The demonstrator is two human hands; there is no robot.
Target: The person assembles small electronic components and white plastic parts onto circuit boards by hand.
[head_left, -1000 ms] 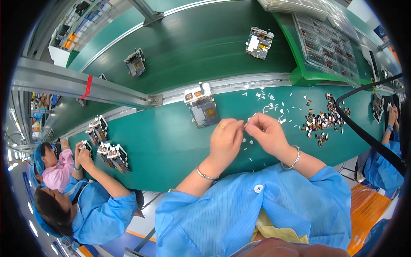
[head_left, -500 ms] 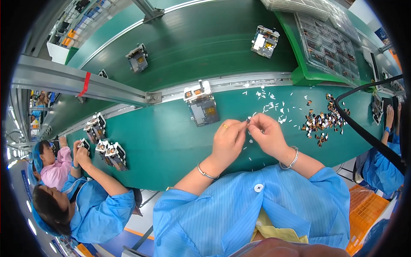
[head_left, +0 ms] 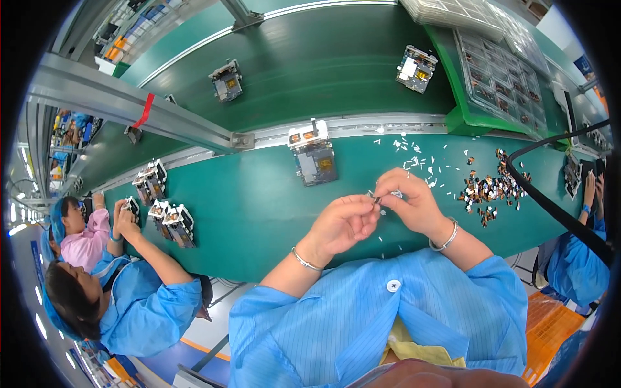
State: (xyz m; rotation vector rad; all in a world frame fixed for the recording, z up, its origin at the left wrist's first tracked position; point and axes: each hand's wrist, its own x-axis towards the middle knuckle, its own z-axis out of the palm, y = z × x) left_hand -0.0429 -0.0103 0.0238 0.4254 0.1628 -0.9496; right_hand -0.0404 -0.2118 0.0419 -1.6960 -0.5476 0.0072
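Note:
My left hand point(head_left: 343, 225) and my right hand point(head_left: 412, 202) meet over the green bench, fingertips pinched together on a small dark part point(head_left: 376, 200) with a bit of silver or white on it. The fingers cover most of it, so its exact kind does not show. Beyond my hands a circuit board assembly point(head_left: 315, 161) with a white frame at its far end lies flat on the bench. White slips point(head_left: 417, 161) are scattered past my right hand. Further right is a loose heap of small brown, black and white parts point(head_left: 491, 184).
A green-edged stand point(head_left: 475, 121) bears clear compartment trays point(head_left: 498, 71) at the back right. A black cable point(head_left: 543, 194) arcs over the right side. More board assemblies point(head_left: 171, 223) stand left, near a co-worker point(head_left: 145, 310). Others lie on the belt point(head_left: 317, 64) behind the metal rail.
My left fingers have loosened and spread somewhat, while thumb and index stay at the small part. My right hand has shifted slightly right. The whole view has moved a little.

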